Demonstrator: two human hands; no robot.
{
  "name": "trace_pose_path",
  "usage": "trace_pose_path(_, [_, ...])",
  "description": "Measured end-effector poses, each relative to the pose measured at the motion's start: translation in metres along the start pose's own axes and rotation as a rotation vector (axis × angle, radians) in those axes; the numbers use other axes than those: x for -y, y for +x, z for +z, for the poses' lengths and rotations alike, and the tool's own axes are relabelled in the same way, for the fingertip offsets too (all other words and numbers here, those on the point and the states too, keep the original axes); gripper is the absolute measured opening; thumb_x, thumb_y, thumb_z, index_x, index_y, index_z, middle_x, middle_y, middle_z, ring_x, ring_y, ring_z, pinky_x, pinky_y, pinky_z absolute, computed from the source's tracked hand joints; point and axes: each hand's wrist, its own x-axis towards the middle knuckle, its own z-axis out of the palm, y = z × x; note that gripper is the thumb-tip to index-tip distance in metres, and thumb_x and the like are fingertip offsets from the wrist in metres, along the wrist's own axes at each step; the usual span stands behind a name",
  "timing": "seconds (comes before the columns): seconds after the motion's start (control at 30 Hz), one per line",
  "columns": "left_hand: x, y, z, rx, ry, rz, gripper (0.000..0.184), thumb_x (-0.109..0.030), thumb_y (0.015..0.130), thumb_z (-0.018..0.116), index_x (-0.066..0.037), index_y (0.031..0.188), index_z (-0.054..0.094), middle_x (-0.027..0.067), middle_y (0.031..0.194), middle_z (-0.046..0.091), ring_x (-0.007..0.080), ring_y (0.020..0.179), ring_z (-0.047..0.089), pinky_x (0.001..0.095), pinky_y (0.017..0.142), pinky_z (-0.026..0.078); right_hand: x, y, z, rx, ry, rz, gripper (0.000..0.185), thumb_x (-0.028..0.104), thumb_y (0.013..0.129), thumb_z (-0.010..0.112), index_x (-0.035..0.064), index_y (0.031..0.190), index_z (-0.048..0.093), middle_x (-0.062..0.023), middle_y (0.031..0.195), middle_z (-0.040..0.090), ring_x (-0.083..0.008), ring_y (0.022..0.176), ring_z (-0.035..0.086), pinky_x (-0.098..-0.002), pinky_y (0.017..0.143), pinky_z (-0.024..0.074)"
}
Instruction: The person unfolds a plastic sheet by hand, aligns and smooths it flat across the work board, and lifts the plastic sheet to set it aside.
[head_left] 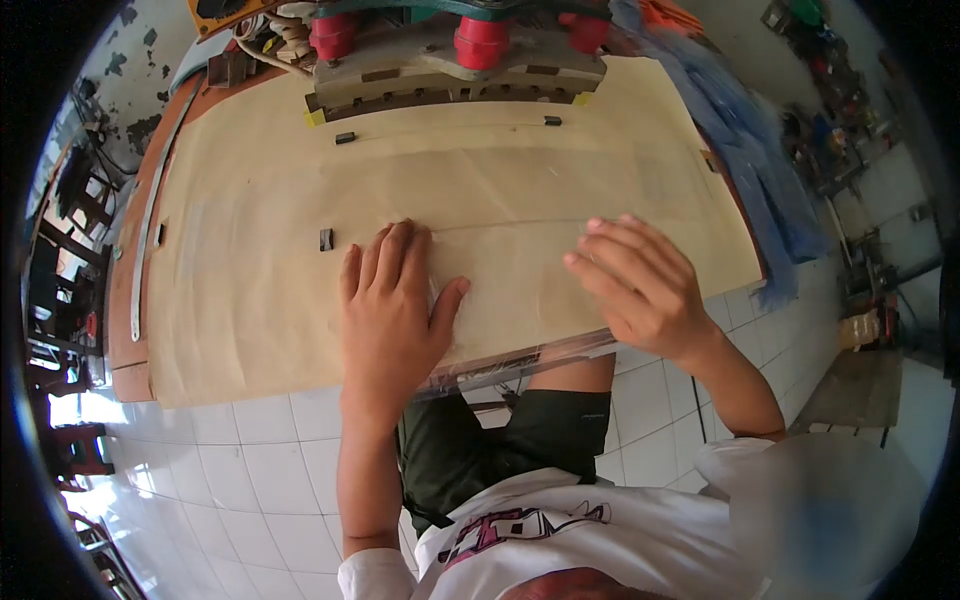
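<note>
Tabletop: a reddish-brown tabletop (128, 330) shows at the far left, well apart from the left hand (395, 300).
Metal strip: a long, narrow metal strip (150, 220) lies along that side, reaching from beyond the left fingertips to about level with the palm.
Tan sheet: a broad, slightly wrinkled tan sheet (240, 320) covers most of the surface and extends beneath both hands.
Dark block: one small dark block (326, 240) sits just left of the left fingertips; a second dark block (345, 138) lies farther out, beyond them.
Left hand: palm down, fingers stretched forward and close together, thumb spread toward the right; it lies flat, closed around nothing, on the left part of the clear film.
Clear film: a transparent, shiny clear film (510, 290) lies on the tan sheet, mainly between the hands; its near edge, with dark marks, is at the table's front, closer to the body than the fingertips.
Machine: a heavy grey and teal machine (455, 85) with red cylindrical parts stands beyond both hands.
Right hand: this right hand (640, 285) is over the film's right part, fingers loosely bent and partly gathered; whether it pinches the film cannot be told.
Blue plastic: a crumpled blue plastic bundle (740, 150) hangs along the table's right side, beyond and right of the right hand.
</note>
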Motion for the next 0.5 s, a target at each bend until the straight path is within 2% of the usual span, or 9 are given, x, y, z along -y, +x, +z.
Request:
trace_pose_path(0.07, [0.001,0.000,-0.001,0.001,-0.007,-0.004,0.050,-0.031,0.088,0.067,0.001,0.126,0.059,0.0169,0.132,0.057,0.0351,0.127,0.051,0.0521,0.112,0.032,-0.006,-0.002,-0.001,0.021,-0.045,0.033,0.037,0.009,0.084,0.069,0.0038,0.121,0.066,-0.0165,0.120,0.064,-0.0367,0.115,0.061,-0.0425,0.098,0.0495])
trace_pose_path(0.13, [0.001,-0.001,-0.001,-0.004,-0.019,0.005,0.050,-0.031,0.089,0.066,0.001,0.126,0.059,0.0173,0.132,0.057,0.0357,0.128,0.050,0.0524,0.111,0.032,-0.047,-0.021,0.004,0.035,-0.199,0.496,0.043,0.013,0.084,0.070,0.0047,0.126,0.063,-0.0163,0.129,0.060,-0.0381,0.119,0.058,-0.0439,0.100,0.0482])
trace_pose_path(0.2, [0.002,-0.003,0.000,-0.008,-0.016,0.002,0.050,-0.032,0.089,0.066,0.001,0.126,0.058,0.0175,0.133,0.057,0.0359,0.128,0.050,0.0523,0.111,0.032,-0.102,-0.063,0.015,0.001,-0.268,0.628,0.047,0.015,0.085,0.070,0.0073,0.131,0.060,-0.0151,0.139,0.053,-0.0376,0.124,0.054,-0.0444,0.100,0.0472])
trace_pose_path(0.23, [0.002,-0.002,0.001,-0.011,-0.012,0.002,0.050,-0.032,0.089,0.066,0.001,0.126,0.058,0.0177,0.133,0.057,0.0361,0.128,0.050,0.0523,0.111,0.033,-0.117,-0.077,0.012,-0.001,-0.270,0.618,0.047,0.015,0.085,0.070,0.0073,0.131,0.060,-0.0151,0.139,0.053,-0.0376,0.124,0.054,-0.0444,0.100,0.0472])
trace_pose_path(0.3, [0.003,-0.002,0.001,-0.017,-0.011,-0.003,0.050,-0.032,0.089,0.066,0.001,0.126,0.058,0.0176,0.133,0.057,0.0359,0.128,0.050,0.0521,0.111,0.033,-0.136,-0.091,0.004,-0.065,-0.256,0.619,0.038,0.016,0.088,0.070,0.0073,0.124,0.066,-0.0142,0.128,0.062,-0.0368,0.115,0.060,-0.0438,0.095,0.0498])
trace_pose_path(0.33, [0.003,-0.002,0.002,-0.016,-0.010,0.001,0.051,-0.033,0.089,0.066,0.001,0.126,0.058,0.0174,0.133,0.057,0.0358,0.128,0.050,0.0520,0.111,0.033,-0.143,-0.095,0.000,-0.061,-0.255,0.615,0.038,0.016,0.088,0.070,0.0073,0.124,0.066,-0.0142,0.128,0.062,-0.0368,0.115,0.060,-0.0438,0.095,0.0498])
trace_pose_path(0.4, [0.003,-0.002,0.001,-0.009,-0.013,-0.004,0.051,-0.033,0.089,0.066,0.001,0.126,0.058,0.0171,0.133,0.057,0.0354,0.128,0.050,0.0519,0.112,0.032,-0.149,-0.095,-0.005,-0.139,-0.243,0.726,0.027,0.015,0.089,0.070,0.0068,0.114,0.072,-0.0123,0.108,0.071,-0.0320,0.099,0.069,-0.0388,0.084,0.0539])
trace_pose_path(0.43, [0.003,-0.001,0.001,-0.004,-0.011,-0.005,0.051,-0.034,0.089,0.066,0.001,0.126,0.058,0.0167,0.133,0.057,0.0349,0.129,0.050,0.0519,0.112,0.032,-0.148,-0.090,-0.008,-0.137,-0.243,0.729,0.027,0.015,0.089,0.070,0.0068,0.114,0.072,-0.0123,0.108,0.071,-0.0320,0.099,0.069,-0.0388,0.084,0.0539])
trace_pose_path(0.5, [0.002,-0.002,0.001,-0.002,-0.009,-0.004,0.052,-0.034,0.089,0.066,0.000,0.127,0.058,0.0166,0.133,0.057,0.0346,0.129,0.050,0.0518,0.112,0.032,-0.139,-0.069,-0.016,-0.384,-0.229,0.815,0.016,0.010,0.089,0.069,0.0043,0.103,0.075,-0.0099,0.089,0.073,-0.0262,0.081,0.071,-0.0341,0.073,0.0552])
